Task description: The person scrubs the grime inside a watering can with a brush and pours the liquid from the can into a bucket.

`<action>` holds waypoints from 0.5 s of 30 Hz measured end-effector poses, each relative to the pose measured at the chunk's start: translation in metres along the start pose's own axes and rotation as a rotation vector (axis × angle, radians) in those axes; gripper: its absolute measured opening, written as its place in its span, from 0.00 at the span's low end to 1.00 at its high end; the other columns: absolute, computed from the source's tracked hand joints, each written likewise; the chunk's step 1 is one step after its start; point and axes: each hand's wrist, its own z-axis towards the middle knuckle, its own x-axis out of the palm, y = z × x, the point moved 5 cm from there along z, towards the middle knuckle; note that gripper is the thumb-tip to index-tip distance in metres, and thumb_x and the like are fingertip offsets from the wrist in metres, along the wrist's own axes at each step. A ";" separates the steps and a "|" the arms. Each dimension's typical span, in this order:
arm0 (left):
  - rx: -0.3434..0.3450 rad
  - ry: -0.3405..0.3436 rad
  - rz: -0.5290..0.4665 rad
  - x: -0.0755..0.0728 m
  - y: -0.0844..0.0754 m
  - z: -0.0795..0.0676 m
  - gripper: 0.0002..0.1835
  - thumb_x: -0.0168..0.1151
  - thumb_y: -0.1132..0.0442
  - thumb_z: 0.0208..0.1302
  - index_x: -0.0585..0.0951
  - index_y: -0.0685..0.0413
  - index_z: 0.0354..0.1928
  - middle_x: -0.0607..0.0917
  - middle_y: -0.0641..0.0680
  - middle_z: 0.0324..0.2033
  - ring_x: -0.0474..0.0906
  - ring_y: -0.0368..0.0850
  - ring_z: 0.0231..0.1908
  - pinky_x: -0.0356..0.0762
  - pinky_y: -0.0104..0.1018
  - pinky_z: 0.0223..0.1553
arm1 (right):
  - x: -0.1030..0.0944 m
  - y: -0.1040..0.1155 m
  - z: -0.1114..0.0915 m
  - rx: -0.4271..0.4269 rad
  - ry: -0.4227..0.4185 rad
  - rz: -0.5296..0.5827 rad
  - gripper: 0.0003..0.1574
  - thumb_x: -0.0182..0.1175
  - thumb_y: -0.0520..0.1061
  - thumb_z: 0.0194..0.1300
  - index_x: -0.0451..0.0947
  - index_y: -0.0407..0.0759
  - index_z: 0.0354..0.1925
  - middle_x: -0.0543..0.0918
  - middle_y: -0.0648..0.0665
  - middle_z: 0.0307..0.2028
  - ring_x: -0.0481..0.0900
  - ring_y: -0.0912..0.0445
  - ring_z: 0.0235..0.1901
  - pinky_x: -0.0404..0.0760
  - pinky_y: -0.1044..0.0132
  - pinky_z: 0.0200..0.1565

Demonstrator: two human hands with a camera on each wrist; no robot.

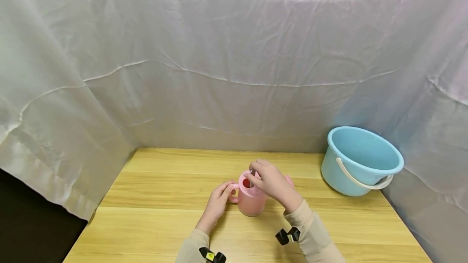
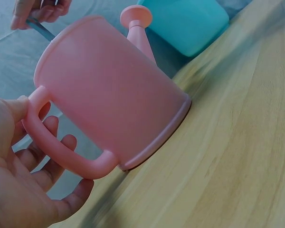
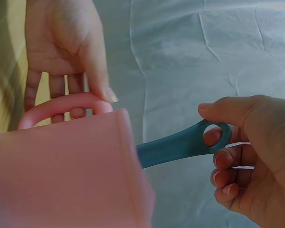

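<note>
A pink watering can (image 1: 251, 205) stands upright on the wooden table, its spout (image 2: 141, 42) pointing away from the left hand. My left hand (image 1: 218, 201) grips the can's looped handle (image 2: 69, 159), thumb on top and fingers curled round behind it. Over the can's opening, my right hand (image 1: 272, 182) pinches the ring-shaped end of a blue-green tool handle (image 3: 175, 146) between thumb and forefinger. The tool's lower part is hidden inside the can. Something red (image 1: 247, 183) shows through the opening.
At the table's right rear corner a light blue bucket (image 1: 330, 173) with a white carrying handle stands beside the curtain. Grey-white cloth (image 1: 219, 108) hangs behind and along both sides of the wooden table (image 1: 146, 214).
</note>
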 end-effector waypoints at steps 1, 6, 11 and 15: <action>0.000 0.000 0.002 0.000 0.000 0.000 0.20 0.51 0.53 0.74 0.78 0.62 0.55 0.77 0.70 0.44 0.78 0.53 0.41 0.85 0.54 0.51 | -0.001 0.000 0.001 -0.009 -0.005 -0.002 0.11 0.67 0.45 0.60 0.75 0.45 0.28 0.75 0.49 0.25 0.70 0.60 0.27 0.72 0.76 0.26; -0.003 -0.004 0.008 0.000 0.001 0.000 0.20 0.51 0.53 0.74 0.79 0.61 0.54 0.78 0.70 0.44 0.79 0.53 0.41 0.85 0.53 0.52 | -0.006 0.002 0.003 -0.041 -0.017 -0.016 0.10 0.67 0.45 0.60 0.75 0.45 0.29 0.75 0.48 0.25 0.69 0.61 0.27 0.72 0.75 0.26; -0.010 -0.008 0.014 0.000 0.001 0.000 0.20 0.51 0.53 0.74 0.79 0.61 0.54 0.78 0.69 0.44 0.79 0.53 0.42 0.85 0.53 0.53 | -0.009 0.002 0.002 -0.044 -0.023 -0.035 0.10 0.67 0.45 0.60 0.75 0.46 0.30 0.74 0.50 0.26 0.68 0.61 0.28 0.72 0.75 0.27; -0.007 -0.004 0.007 0.000 0.001 0.000 0.20 0.51 0.53 0.74 0.78 0.62 0.55 0.78 0.70 0.44 0.80 0.54 0.42 0.85 0.53 0.52 | -0.008 0.001 0.002 -0.050 -0.023 -0.041 0.09 0.67 0.45 0.60 0.75 0.46 0.30 0.74 0.51 0.26 0.68 0.61 0.28 0.72 0.75 0.27</action>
